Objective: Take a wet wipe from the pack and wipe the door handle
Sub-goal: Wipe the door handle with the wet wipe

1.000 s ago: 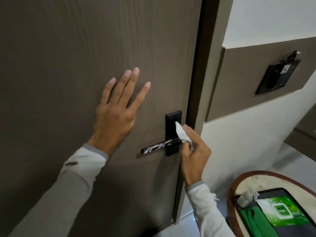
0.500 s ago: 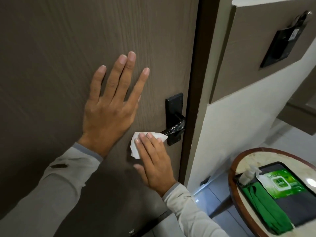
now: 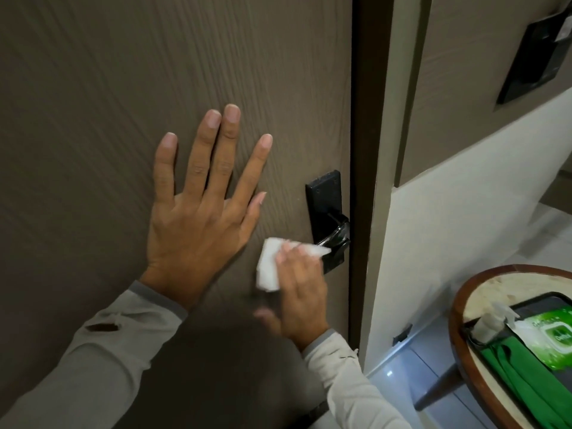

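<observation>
Wipe point(image 3: 272, 264) unmoved, handle point(image 3: 335, 235) seemingly half-hidden.

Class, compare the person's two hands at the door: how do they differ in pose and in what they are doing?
The left hand lies flat and empty on the door, fingers spread and pointing up; the right hand is closed over a white wipe. The left hand sits clear of the black handle; the right hand presses the wipe onto it. Both wear pale long sleeves.

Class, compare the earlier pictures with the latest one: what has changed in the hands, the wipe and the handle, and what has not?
The right hand carried the wet wipe from the handle's plate end leftward along the lever, which it now covers. The left hand stays flat on the door. The wipe pack remains on the tray.
</observation>
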The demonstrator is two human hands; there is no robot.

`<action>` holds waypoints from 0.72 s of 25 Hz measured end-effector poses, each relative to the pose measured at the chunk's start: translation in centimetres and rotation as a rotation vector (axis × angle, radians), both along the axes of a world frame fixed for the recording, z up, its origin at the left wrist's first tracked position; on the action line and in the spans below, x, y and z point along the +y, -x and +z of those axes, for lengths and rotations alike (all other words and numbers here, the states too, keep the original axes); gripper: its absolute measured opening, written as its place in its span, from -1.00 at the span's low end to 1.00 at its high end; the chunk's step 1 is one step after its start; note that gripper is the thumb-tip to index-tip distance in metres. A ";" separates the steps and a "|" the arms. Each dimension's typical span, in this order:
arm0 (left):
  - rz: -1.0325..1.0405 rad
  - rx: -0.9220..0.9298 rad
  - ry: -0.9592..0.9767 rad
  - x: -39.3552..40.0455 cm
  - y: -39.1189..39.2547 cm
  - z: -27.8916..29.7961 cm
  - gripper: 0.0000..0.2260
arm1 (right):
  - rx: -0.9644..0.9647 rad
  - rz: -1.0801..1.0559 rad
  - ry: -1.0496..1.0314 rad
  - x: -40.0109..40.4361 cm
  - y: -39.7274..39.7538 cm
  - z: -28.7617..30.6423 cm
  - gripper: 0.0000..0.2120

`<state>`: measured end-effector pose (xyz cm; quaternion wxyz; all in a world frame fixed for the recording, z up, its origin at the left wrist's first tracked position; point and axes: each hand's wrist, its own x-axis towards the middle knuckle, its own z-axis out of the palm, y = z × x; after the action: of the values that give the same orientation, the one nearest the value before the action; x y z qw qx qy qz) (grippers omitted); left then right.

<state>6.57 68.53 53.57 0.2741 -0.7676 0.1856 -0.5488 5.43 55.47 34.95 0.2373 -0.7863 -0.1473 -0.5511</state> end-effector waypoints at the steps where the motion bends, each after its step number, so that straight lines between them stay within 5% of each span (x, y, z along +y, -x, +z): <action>1: -0.002 -0.005 0.002 -0.1 -0.1 -0.1 -0.43 | 0.018 -0.039 -0.098 -0.5 -0.4 0.3 -0.26; 3: -0.004 -0.006 -0.001 -0.1 -0.3 -0.1 -0.42 | 0.047 -0.046 -0.178 0.5 -0.3 0.2 -0.20; 7: -0.006 0.008 0.018 0.0 -0.2 -0.8 -0.43 | -0.005 0.005 0.004 0.6 0.2 -0.9 -0.13; 11: 0.012 -0.005 -0.001 -0.4 0.0 -1.3 -0.44 | 0.066 -0.040 -0.271 -2.0 -1.0 1.1 -0.11; 15: 0.012 -0.002 0.012 -0.3 0.2 -1.3 -0.44 | 0.051 0.124 -0.046 2.9 1.9 -1.1 -0.04; 18: 0.002 -0.017 0.014 0.0 0.2 -1.5 -0.43 | 0.086 0.008 -0.153 -2.0 -0.5 0.3 -0.06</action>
<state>6.36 68.49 52.08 0.2711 -0.7651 0.1787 -0.5561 5.89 53.48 35.27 0.3052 -0.7883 -0.0977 -0.5253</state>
